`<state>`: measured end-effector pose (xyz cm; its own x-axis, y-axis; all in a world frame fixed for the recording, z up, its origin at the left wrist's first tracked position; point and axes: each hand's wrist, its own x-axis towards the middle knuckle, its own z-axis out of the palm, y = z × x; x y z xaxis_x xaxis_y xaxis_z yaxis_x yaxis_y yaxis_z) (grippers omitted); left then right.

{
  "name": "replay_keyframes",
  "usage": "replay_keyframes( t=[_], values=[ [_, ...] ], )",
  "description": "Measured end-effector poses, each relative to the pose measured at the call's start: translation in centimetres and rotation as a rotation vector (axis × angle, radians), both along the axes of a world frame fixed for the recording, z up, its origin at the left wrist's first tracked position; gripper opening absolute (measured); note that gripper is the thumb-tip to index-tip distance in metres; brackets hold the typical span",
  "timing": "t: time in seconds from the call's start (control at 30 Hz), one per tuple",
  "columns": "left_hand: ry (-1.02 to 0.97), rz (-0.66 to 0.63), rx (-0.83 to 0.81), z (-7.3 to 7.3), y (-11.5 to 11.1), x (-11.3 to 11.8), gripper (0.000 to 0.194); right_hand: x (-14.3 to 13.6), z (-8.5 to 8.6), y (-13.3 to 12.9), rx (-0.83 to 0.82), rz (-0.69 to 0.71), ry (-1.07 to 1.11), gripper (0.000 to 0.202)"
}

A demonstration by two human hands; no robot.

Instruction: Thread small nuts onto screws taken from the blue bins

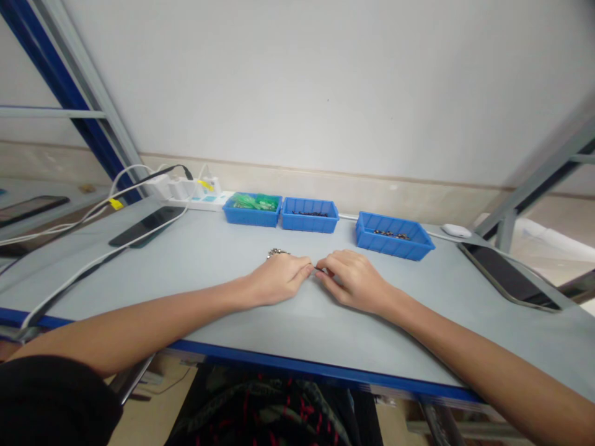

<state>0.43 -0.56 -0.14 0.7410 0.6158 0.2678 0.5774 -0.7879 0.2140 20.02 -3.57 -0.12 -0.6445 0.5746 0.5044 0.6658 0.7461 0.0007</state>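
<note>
My left hand (281, 277) and my right hand (348, 277) meet over the middle of the table, fingertips almost touching. A small dark, thin piece (320, 269) shows between them, pinched by my right thumb and fingers. My left thumb and forefinger are closed at its other end; what they grip is too small to name. Just behind my left hand lies a little cluster of shiny metal parts (276, 253), partly hidden by the hand.
Along the back stand a blue bin (253, 217) with green plastic bags, a blue bin (310, 223) with small dark parts, and a blue bin (394, 243) with brownish metal parts. Phones (147, 227) lie at both sides. A white power strip (199, 199) trails cables at left.
</note>
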Motion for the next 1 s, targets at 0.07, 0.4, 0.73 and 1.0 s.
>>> replay_keyframes(
  t=[0.07,0.4,0.73,1.0],
  values=[
    [-0.009,0.004,-0.008,0.04,0.04,-0.01,0.032,-0.02,-0.01,-0.01,0.017,-0.010,0.005,0.019],
    [-0.046,-0.005,-0.052,0.00,0.29,0.00,0.035,-0.03,-0.15,0.01,0.059,-0.041,0.025,0.020],
    [-0.009,-0.072,-0.022,0.10,0.31,-0.22,0.030,0.04,0.01,-0.05,0.027,-0.025,0.068,0.020],
    [0.031,-0.113,-0.010,0.54,0.06,-0.12,0.027,0.02,-0.03,0.03,-0.011,0.026,0.050,0.021]
  ],
)
